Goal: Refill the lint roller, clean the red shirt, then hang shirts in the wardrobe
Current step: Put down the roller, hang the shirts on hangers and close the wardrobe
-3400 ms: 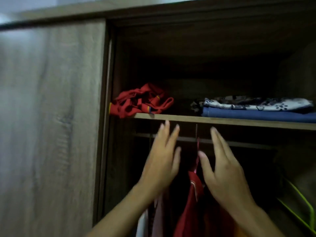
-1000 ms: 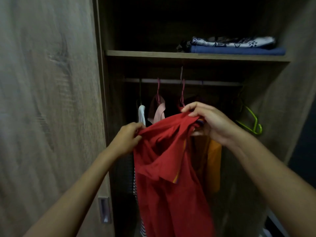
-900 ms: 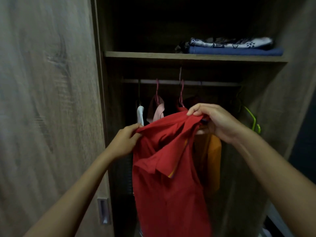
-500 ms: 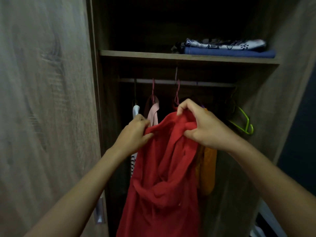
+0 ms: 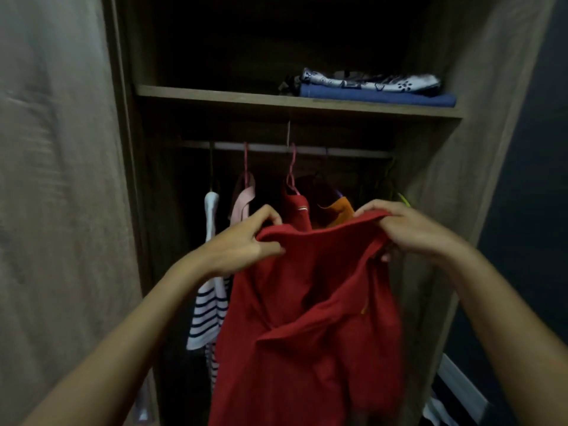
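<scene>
I hold a red shirt (image 5: 310, 318) stretched out in front of the open wardrobe (image 5: 479, 149). My left hand (image 5: 242, 244) pinches its top edge on the left, and my right hand (image 5: 412, 229) grips the top edge on the right. The cloth hangs down loosely between my arms. Behind it, on the rail (image 5: 276, 148), hang a white striped top (image 5: 209, 302), a pink garment (image 5: 242, 198), another red garment (image 5: 296, 210) on a pink hanger (image 5: 290, 173), and an orange one (image 5: 339, 212).
The shelf (image 5: 215, 96) above the rail carries a folded blue cloth (image 5: 375, 98) with a patterned white one (image 5: 368, 81) on top. A green hanger (image 5: 402, 199) peeks out at the rail's right end. The closed wooden door (image 5: 55, 195) fills the left side.
The red shirt came off the shelf into both hands. In the last half second my hands moved apart, spreading its top edge wide, and the view tilted down.
</scene>
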Tool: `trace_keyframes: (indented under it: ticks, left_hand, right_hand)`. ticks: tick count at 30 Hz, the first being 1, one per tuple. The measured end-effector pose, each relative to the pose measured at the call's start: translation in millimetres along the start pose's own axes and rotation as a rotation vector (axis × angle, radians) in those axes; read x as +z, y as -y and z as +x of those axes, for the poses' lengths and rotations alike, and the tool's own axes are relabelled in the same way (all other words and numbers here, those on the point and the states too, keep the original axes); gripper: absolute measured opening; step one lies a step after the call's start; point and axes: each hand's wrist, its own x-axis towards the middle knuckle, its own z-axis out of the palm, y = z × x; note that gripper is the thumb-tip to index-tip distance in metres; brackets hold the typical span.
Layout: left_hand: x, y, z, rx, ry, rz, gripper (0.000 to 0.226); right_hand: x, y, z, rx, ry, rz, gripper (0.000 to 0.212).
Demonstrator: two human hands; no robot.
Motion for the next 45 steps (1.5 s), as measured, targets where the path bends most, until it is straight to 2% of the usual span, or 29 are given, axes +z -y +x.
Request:
trace_keyframes:
  ticks: [2, 3, 4, 6, 8, 10, 11, 13, 15, 19, 25, 28, 32, 35, 38, 42, 45]
  left_hand:
    - [14.5, -1.7, 12.0, 0.011, -0.031, 0.104, 0.022]
    - [21.2, -2.0, 18.1, 0.006, -0.08, 0.14, 0.031]
    - [26.0, -3.9, 24.2, 0.003, -0.148, 0.13, 0.038]
    - [30.6, -11.8, 39.7, 0.011, -0.302, 0.01, 0.037]
    - [31.7, -26.4, 57.4, 0.017, -0.435, -0.049, 0.034]
    - [33.1, -39.8, 76.7, -0.027, -0.51, -0.003, 0.038]
    - [33.4, -44.8, 85.3, -0.063, -0.509, 0.025, 0.041]
    - [32.8, -51.1, 101.3, -0.103, -0.474, 0.013, 0.046]
    - [30.8, -55.6, 112.2, -0.125, -0.459, 0.001, 0.046]
    - [31.0, -53.0, 127.7, -0.163, -0.46, -0.104, 0.041]
    - [35.3, -42.3, 138.9, -0.214, -0.5, -0.114, 0.036]
    - [33.3, -34.5, 142.7, -0.236, -0.484, -0.201, 0.035]
    - [30.2, -23.9, 148.4, -0.297, -0.458, -0.294, 0.036]
    - [29.5, -16.3, 151.6, -0.317, -0.464, -0.319, 0.036]
    - [29.2, -14.5, 150.3, -0.331, -0.465, -0.296, 0.036]
    - [24.5, -6.3, 147.6, -0.383, -0.469, -0.278, 0.033]
    - [21.6, -1.4, 144.7, -0.402, -0.466, -0.254, 0.027]
  right_hand:
    - [-5.1, -7.6, 3.9, -0.075, -0.011, 0.068, 0.046]
    - [-8.8, -11.6, 4.3, -0.119, 0.016, 0.086, 0.044]
    - [-12.5, -16.1, 5.2, -0.145, 0.067, 0.079, 0.038]
    - [-17.7, -21.1, 8.4, -0.158, 0.144, 0.033, 0.031]
    - [-21.4, -29.9, 22.6, -0.164, 0.033, -0.056, 0.035]
    - [-26.1, -40.7, 46.5, -0.144, -0.243, -0.159, 0.023]
    - [-29.3, -45.3, 58.2, -0.114, -0.379, -0.196, 0.018]
    - [-34.7, -58.6, 82.0, -0.002, -0.508, -0.263, 0.022]
    - [-38.8, -70.1, 103.5, 0.086, -0.521, -0.337, 0.032]
    - [-34.2, -79.3, 133.5, 0.147, -0.529, -0.363, 0.039]
    - [-26.9, -92.6, 164.8, 0.292, -0.438, -0.422, 0.045]
    - [-28.9, -96.6, 180.2, 0.301, -0.411, -0.318, 0.044]
    - [-35.7, -99.5, 204.3, 0.285, -0.428, -0.045, 0.034]
    - [-34.3, -109.0, 227.6, 0.277, -0.381, 0.205, 0.012]
    - [-29.6, -123.2, 252.7, 0.252, -0.379, 0.319, 0.027]
    - [-30.4, -113.5, 250.8, 0.274, -0.332, 0.496, 0.025]
    - [-31.2, -111.0, 256.3, 0.236, -0.33, 0.477, 0.026]
